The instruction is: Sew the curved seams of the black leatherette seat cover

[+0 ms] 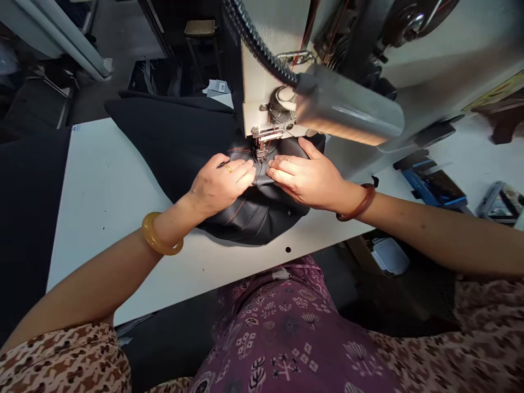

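Under the needle and presser foot (260,152) of a sewing machine lies a black leather-like cover (262,221) with rows of red and pale stitching. My left hand (223,183) holds it just left of the foot, fingers bent together on the surface. On the other side, my right hand (309,177) grips the bunched cover, fingertips close to the foot and thumb toward the machine head. The undersides of both hands are hidden. A wide dark fabric panel (172,131) spreads left from the cover. Red thread runs down to the needle.
A lamp (347,106) on a ribbed flexible neck (262,46) hangs over my right hand. The machine head (254,82) rises behind the needle. Beyond the white table (94,218) stands a stool (200,27). A blue box (434,183) lies at right.
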`<state>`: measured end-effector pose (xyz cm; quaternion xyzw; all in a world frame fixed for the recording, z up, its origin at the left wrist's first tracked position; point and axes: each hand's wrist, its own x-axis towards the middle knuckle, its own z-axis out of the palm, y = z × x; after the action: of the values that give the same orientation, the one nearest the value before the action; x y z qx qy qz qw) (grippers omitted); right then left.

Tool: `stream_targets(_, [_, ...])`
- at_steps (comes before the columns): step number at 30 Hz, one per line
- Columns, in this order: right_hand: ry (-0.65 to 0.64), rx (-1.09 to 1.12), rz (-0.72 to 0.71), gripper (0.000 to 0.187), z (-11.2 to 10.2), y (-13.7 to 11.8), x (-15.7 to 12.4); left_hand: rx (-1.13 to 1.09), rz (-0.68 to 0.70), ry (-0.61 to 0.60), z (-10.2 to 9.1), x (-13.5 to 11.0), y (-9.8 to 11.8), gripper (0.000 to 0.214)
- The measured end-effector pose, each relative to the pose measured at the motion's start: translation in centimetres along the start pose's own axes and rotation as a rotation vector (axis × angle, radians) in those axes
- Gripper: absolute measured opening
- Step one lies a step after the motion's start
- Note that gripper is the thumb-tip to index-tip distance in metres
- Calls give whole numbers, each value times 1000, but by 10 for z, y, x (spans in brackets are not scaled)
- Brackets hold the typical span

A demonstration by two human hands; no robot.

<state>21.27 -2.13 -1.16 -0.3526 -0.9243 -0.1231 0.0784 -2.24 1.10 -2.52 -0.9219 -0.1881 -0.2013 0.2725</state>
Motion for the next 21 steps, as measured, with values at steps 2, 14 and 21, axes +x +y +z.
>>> stream_targets(2, [0,23,5,35,1,3,2,83,16,34,-1,0,5,28])
stream_targets(14, [-32,117,-9,39,5,23,10,119,-137,-61,1,2,23,24])
stream_targets(21, [-20,172,-17,32,6,31,12,20,-223,-154,6,0,27,29])
